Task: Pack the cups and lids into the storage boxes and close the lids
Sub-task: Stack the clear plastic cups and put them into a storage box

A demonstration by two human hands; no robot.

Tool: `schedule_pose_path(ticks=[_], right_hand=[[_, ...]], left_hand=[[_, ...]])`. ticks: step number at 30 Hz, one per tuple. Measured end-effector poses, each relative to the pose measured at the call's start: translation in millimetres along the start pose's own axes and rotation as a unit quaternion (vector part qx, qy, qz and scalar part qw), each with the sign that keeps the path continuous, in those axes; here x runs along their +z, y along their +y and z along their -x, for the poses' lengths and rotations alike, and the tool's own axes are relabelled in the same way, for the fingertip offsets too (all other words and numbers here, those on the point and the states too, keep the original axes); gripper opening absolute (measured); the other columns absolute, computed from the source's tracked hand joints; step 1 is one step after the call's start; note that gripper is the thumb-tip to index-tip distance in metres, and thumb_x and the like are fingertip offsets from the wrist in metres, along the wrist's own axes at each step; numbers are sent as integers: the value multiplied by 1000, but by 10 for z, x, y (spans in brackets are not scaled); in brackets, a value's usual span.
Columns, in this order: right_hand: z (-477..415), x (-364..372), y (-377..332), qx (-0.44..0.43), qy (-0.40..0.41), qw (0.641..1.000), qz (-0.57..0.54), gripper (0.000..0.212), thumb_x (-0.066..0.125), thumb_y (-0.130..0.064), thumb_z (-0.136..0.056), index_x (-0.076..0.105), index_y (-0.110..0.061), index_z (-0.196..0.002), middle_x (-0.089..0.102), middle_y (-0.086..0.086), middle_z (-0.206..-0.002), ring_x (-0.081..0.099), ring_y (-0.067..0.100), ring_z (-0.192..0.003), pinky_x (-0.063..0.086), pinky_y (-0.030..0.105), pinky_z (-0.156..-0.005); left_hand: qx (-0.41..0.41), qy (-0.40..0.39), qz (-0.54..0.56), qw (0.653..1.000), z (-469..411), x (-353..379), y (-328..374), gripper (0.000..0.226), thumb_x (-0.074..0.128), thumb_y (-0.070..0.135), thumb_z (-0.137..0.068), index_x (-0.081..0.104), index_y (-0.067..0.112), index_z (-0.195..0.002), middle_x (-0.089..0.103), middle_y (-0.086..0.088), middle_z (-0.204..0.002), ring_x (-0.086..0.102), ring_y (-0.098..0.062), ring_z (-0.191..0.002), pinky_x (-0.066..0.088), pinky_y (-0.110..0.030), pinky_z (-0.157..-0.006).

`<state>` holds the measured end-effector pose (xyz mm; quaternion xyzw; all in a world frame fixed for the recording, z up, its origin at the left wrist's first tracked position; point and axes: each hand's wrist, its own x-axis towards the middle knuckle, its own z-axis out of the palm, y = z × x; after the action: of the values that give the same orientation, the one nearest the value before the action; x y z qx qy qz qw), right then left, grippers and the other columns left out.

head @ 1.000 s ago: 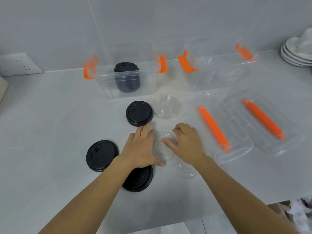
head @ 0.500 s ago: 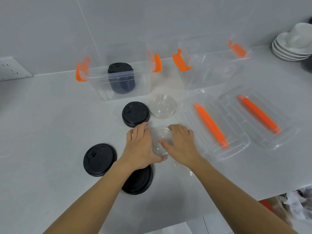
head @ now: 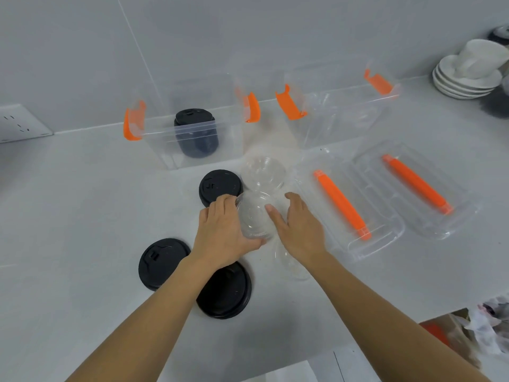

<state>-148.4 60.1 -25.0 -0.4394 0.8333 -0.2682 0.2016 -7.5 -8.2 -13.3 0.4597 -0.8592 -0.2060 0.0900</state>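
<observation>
Lifted off the counter (head: 82, 216) since a second ago, clear dome lid (head: 254, 216) now pinched between left hand (head: 223, 232) and right hand (head: 298, 227), just front-right of nearest black lid (head: 219, 186), right-hand storage box (head: 341, 117) lying beyond-right, nearer right hand.

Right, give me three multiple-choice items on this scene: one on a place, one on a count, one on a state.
1. Where is the black cup?
A. In the left storage box
B. On a box lid
C. On the saucers

2. How many black lids lie on the counter?
A. One
B. Three
C. Five

3. How are the storage boxes?
A. Both closed
B. One closed
C. Both open

Key: 1 A, it shows through the clear wall. 2 B, one by the box, two nearer. 3 C, both box lids lie on the counter.
</observation>
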Motion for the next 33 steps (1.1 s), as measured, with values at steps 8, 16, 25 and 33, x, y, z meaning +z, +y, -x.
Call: schedule_pose_path(ticks=[8, 16, 25, 33], right_hand=[[-102, -100, 104, 97, 25, 995, -29, 54, 31, -65, -86, 52, -15, -92, 58, -2, -82, 57, 24, -85, 37, 34, -72], [-187, -110, 28, 108, 19, 989, -100, 52, 38, -61, -87, 27, -18, -59, 34, -5, -57, 34, 12, -51, 23, 27, -48], [-204, -25, -116, 92, -69, 990, -86, 58, 32, -48, -95, 30, -14, -49, 33, 2, -55, 39, 24, -76, 29, 30, -71], [-179, 24, -90, 147, -55, 969, -193, 56, 55, -38, -89, 29, -13, -46, 29, 2, -66, 30, 18, -53, 28, 29, -56]], left_hand=[[-55, -76, 66, 993, 95, -65, -46, 101, 75, 57, -60, 23, 19, -138, 38, -2, -136, 53, -29, -110, 45, -38, -88], [-61, -122, 162, 977, 83, -10, -33, 98, 79, 47, -59, 21, 26, -135, 31, 5, -132, 48, -22, -113, 44, -36, -88], [-40, -165, 313, 935, 73, 22, -40, 73, 80, 4, -65, 32, 32, -113, 35, 7, -115, 45, 0, -94, 39, 5, -62], [-104, -207, 391, 891, 85, 2, -104, 88, 81, 16, -65, 31, 25, -137, 47, 11, -118, 56, -11, -103, 45, -19, -79]])
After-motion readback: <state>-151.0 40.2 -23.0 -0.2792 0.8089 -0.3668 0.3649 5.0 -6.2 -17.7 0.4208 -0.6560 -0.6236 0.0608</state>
